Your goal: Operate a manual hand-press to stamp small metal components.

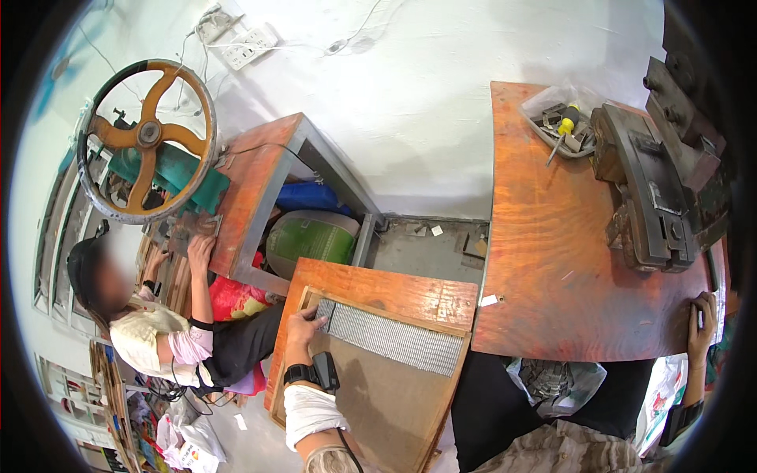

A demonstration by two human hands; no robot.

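We have our left hand [303, 324] at the far left corner of the wooden tray [374, 386], fingers over the grey metal pieces [394, 337] lying along its far side; whether they pinch, we cannot tell. Our right hand [699, 329] curls at the right edge of the table [552, 299], a small pale piece [701, 318] by its fingers; this grip also we cannot tell.

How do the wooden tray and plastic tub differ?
The wooden tray is broad and brown; the plastic tub is smaller and whitish. The tray holds grey pieces in neat rows; the tub holds jumbled metal parts and a screwdriver. Both contents look metallic.
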